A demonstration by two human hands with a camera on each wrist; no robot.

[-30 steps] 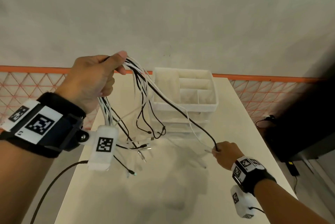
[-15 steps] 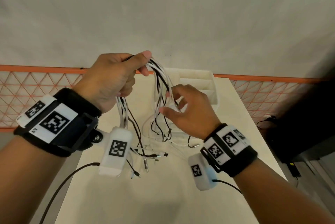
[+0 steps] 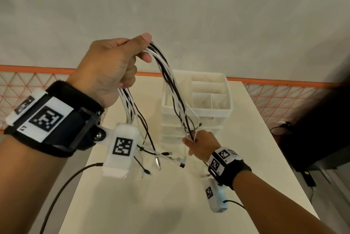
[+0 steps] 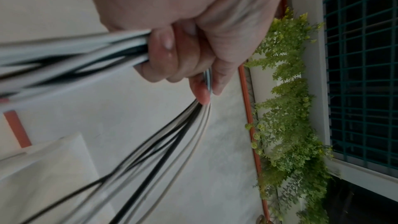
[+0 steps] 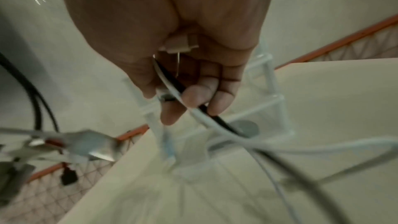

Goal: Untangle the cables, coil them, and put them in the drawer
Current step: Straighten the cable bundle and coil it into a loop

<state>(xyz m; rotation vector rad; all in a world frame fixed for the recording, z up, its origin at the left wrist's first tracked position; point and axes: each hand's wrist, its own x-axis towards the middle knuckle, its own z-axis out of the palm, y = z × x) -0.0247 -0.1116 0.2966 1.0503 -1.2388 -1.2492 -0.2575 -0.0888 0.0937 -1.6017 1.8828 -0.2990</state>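
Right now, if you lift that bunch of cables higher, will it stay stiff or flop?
Probably flop: the cables droop in a loop from the left hand to the right hand. Loose ends dangle, so they would likely swing and snag.

Cables (image 3: 166, 74) black, white (mixed); organizer (image 3: 210, 99) white; table (image 3: 170, 205) cream

A bundle of black and white cables (image 4: 90, 57) is gripped in the curled left hand (image 4: 193, 31) at upper centre of the frame. Green foliage (image 4: 288, 117) is seen along the right.
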